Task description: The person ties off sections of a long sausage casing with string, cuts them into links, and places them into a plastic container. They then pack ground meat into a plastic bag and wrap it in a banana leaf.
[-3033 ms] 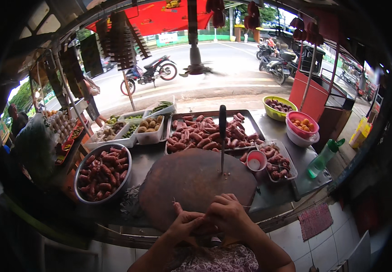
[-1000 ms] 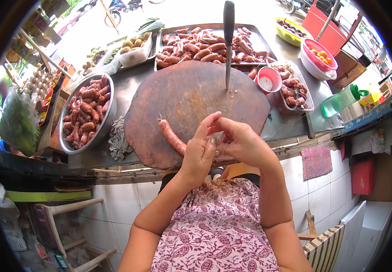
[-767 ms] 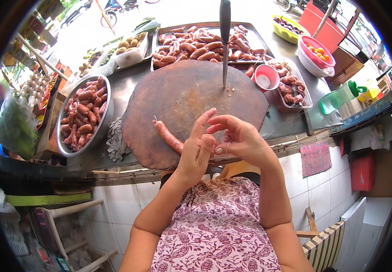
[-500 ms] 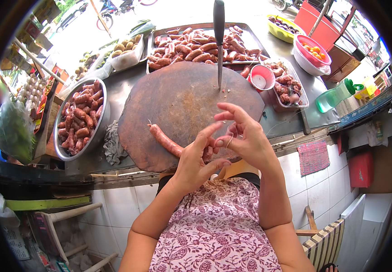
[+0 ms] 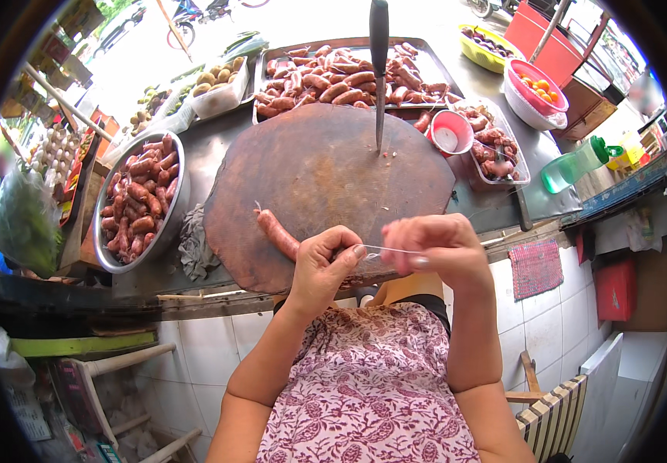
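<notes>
A plump red sausage point(image 5: 277, 234) lies on the near left part of the round wooden chopping board point(image 5: 302, 162). Its far tip is tied off, and its near end disappears behind my left hand point(image 5: 319, 266). The thumb and fingers of that hand are pinched together on a thin white string point(image 5: 393, 249). Stretched nearly level, the string runs across to my right hand point(image 5: 443, 248), which is curled round its other end and smeared by motion. Whether the string is looped on the sausage is hidden by my fingers.
A knife point(image 5: 379, 62) stands point-down in the board's far side. Behind are a tray of sausages point(image 5: 457, 86), a red cup point(image 5: 450, 133) and a plastic tub of meat point(image 5: 495, 147). A metal basin of sausages point(image 5: 180, 166) and a grey rag point(image 5: 194, 243) sit left; a green bottle point(image 5: 572, 166) stands right.
My hands have moved apart, and the string is now drawn straight between them. The left fingers have closed into a pinch; the right hand has turned and curled. The sausage stays on the board.
</notes>
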### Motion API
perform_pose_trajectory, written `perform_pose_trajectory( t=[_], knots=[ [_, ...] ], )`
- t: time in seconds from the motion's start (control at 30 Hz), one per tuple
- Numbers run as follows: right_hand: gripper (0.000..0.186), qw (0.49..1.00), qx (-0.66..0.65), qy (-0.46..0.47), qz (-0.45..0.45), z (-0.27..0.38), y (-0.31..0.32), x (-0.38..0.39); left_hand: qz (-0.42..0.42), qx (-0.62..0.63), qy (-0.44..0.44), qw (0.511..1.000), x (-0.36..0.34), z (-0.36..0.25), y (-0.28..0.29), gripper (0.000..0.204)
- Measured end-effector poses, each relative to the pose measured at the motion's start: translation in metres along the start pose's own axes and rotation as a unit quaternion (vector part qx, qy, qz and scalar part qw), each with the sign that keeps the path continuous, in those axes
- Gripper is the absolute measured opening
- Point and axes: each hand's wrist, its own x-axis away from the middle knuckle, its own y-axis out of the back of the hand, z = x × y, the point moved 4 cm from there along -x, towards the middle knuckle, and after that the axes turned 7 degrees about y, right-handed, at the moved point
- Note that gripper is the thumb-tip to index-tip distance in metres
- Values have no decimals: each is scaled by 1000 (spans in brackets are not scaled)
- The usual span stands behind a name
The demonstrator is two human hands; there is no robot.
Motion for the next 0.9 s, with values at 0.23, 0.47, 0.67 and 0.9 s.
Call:
perform_pose_trajectory(
  t=[0.23,0.47,0.67,0.9],
  knots=[
    [27,994,-69,-46,-74,-9,-3,6,80,39,-16,996,-7,-1,-6,43],
    [23,925,376,46,-25,-19,-28,0,90,25,15,995,-12,-1,1,94],
    [15,900,430,62,-31,-26,-36,6,55,40,-2,998,-7,4,-9,72],
    [5,922,366,98,-79,-15,-30,6,-14,3,-36,999,-4,1,5,25]
  ],
)
